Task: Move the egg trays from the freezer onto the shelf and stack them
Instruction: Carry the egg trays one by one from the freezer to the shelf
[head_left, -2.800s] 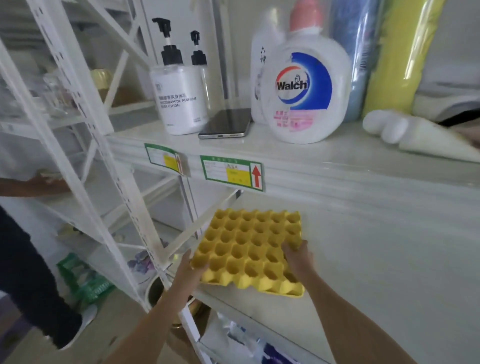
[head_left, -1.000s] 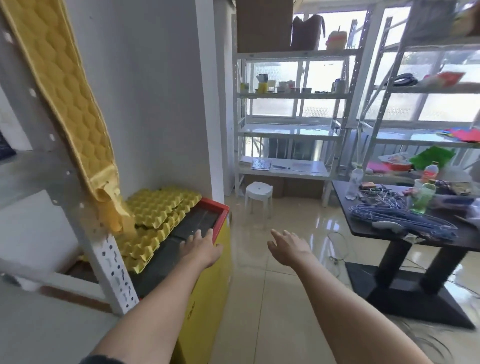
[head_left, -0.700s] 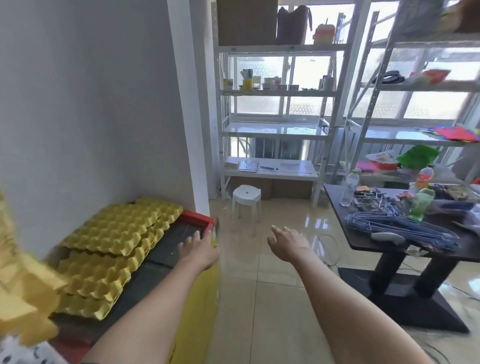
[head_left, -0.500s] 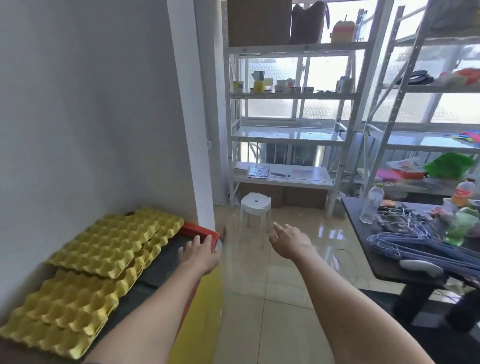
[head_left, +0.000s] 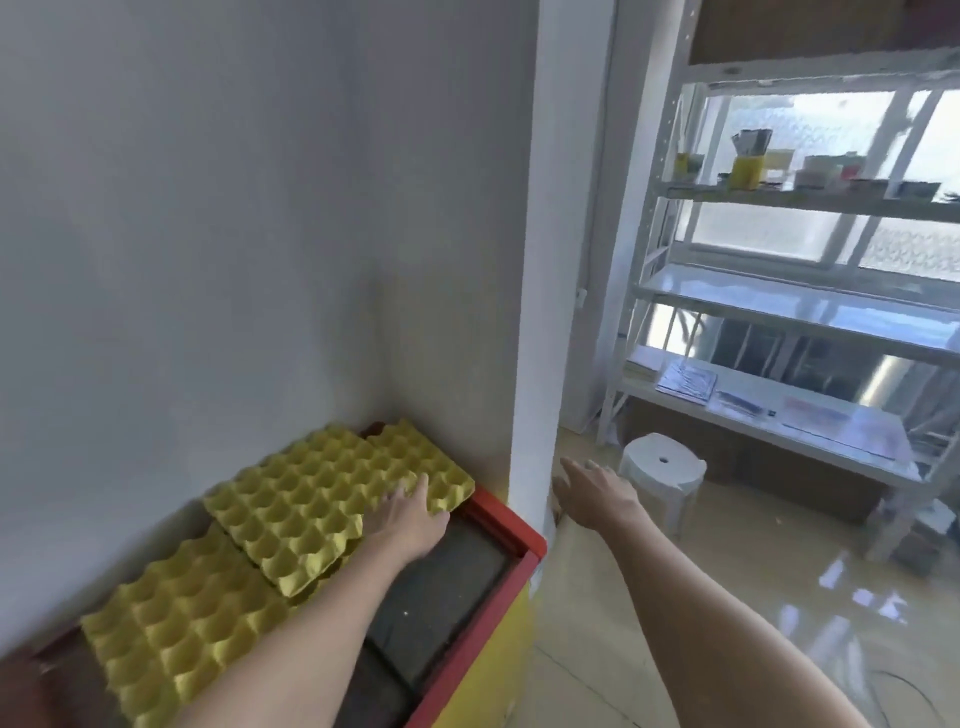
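Note:
Yellow egg trays lie on the dark lid of a chest freezer (head_left: 498, 519) with a red rim and yellow front. The far egg tray (head_left: 322, 499) sits on top of others against the wall; a near egg tray (head_left: 176, 634) lies at lower left. My left hand (head_left: 410, 519) rests with fingers spread on the right edge of the far tray, not gripping it. My right hand (head_left: 592, 491) hovers open in the air to the right of the freezer, past the wall corner, holding nothing.
A white wall stands behind the freezer, with a pillar corner (head_left: 530, 312) at its right end. A white plastic stool (head_left: 660, 467) stands on the tiled floor. White metal shelving (head_left: 779, 306) with papers and small containers fills the right side by the window.
I have turned from the shelf and come closer to the freezer. My left hand has moved from the freezer's red rim onto the far tray. My right hand stays open in the air.

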